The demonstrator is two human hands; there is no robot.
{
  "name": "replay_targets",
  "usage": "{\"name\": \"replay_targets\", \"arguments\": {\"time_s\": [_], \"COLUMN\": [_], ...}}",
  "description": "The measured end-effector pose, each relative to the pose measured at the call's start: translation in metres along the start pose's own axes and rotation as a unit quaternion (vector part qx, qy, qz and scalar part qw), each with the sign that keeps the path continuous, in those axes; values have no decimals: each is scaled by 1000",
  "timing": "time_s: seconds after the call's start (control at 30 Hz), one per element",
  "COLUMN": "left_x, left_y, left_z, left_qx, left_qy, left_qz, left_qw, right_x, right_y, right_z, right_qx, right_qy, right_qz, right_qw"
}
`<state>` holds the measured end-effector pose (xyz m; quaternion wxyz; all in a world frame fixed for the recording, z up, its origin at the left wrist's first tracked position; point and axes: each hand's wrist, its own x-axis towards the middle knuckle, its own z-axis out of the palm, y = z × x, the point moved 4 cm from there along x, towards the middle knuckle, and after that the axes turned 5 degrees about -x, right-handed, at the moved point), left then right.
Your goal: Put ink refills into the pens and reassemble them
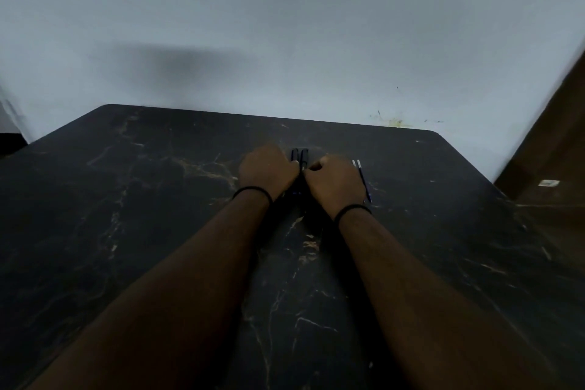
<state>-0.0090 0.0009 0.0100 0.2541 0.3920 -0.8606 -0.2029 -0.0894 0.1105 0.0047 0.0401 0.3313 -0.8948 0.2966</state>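
Reaching forward side by side over the middle of the bench, both hands sit with their backs to the camera and their fingers curled under. The left hand (269,169) has its fingers bent down at the left side of two dark slim pens (300,157) that lie close together, pointing away from the person; whether it actually grips one of them I cannot tell, since the fingertips are hidden behind the knuckles. The right hand (335,182) is curled too, its thumb and forefinger meeting at a small pale point just beside the near part of the pens, and it seems to pinch something thin there, though the dim light leaves that unsure. Each wrist carries a thin black band (251,191). Just to the right of the right hand lie two thin ink refills with white tips and bluish stems (361,174), side by side on the surface and partly covered by that hand. Everything rests on a black marble-patterned bench with pale gold veins (158,215), whose far edge meets a plain grey-white wall (285,25). A brown wooden panel (550,149) stands at the right edge
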Motion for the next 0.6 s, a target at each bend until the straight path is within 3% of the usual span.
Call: {"name": "replay_targets", "arguments": {"time_s": [0.4, 0.6], "left_x": [-2, -5], "left_y": [2, 0], "left_z": [0, -2], "left_qx": [-9, -56], "left_qy": [-8, 27], "left_qz": [5, 3], "left_qw": [1000, 998], "right_x": [-3, -9], "right_y": [-3, 1], "right_z": [-5, -8], "right_qx": [15, 95], "right_qy": [-7, 33], "right_qz": [-11, 8], "right_qw": [1000, 995]}}
